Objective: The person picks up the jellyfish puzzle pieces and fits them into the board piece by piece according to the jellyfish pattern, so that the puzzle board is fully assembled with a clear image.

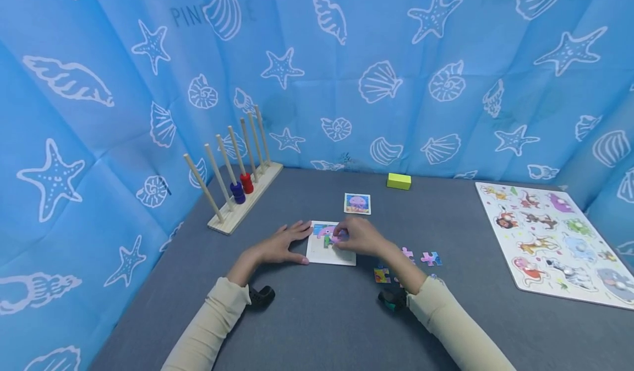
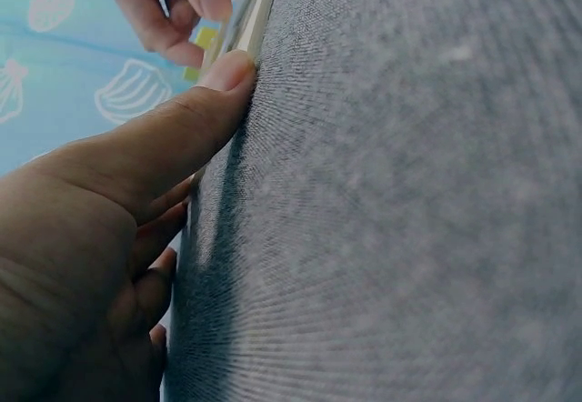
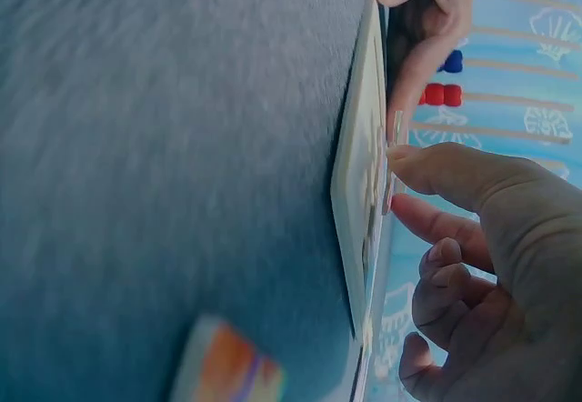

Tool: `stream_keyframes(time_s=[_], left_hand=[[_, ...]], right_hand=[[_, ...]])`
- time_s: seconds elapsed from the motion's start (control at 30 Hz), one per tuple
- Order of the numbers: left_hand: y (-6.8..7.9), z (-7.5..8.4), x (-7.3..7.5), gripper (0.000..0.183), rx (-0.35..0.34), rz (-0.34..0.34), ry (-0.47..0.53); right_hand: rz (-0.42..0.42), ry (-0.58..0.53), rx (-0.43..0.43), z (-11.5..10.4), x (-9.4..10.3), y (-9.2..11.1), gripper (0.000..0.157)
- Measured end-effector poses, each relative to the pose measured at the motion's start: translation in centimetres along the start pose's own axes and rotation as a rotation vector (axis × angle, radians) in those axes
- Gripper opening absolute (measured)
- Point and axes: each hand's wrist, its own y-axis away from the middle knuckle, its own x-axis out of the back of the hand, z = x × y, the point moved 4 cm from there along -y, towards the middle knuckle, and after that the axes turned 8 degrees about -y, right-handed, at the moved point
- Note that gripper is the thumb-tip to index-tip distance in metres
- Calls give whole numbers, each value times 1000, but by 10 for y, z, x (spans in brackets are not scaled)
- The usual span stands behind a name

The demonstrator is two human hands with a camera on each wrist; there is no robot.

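Note:
A white square puzzle tray (image 1: 331, 256) lies flat on the grey table, with several pink and blue pieces in its upper part. My left hand (image 1: 281, 245) is spread at the tray's left side, its thumb touching the lower left corner and its fingertips the upper left. Over the tray, my right hand (image 1: 360, 235) pinches a puzzle piece (image 1: 334, 239) between thumb and index finger. In the right wrist view that piece (image 3: 395, 170) stands tilted just at the tray's surface. Loose puzzle pieces (image 1: 431, 258) lie right of the tray, some partly hidden by my right forearm.
Behind the tray lies a small picture card (image 1: 358, 203) with a pink sea animal. A wooden peg stand (image 1: 225, 225) with red and purple beads is at the back left. A yellow block (image 1: 398, 181) sits near the curtain, and an animal peg board (image 1: 555, 244) lies far right.

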Motion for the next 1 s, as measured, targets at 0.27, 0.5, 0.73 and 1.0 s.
stream_keyframes(time_s=[0.27, 0.5, 0.73, 1.0], left_hand=[[1, 1, -2, 84, -12, 6, -7], [1, 2, -1, 83, -21, 10, 2], [0, 3, 0, 83, -30, 7, 0], [0, 3, 1, 76, -83, 16, 27]], right_hand=[[12, 12, 41, -9, -14, -10, 20], [64, 8, 42, -9, -17, -11, 22], [90, -76, 7, -3, -16, -12, 28], [49, -123, -26, -1, -18, -13, 26]])
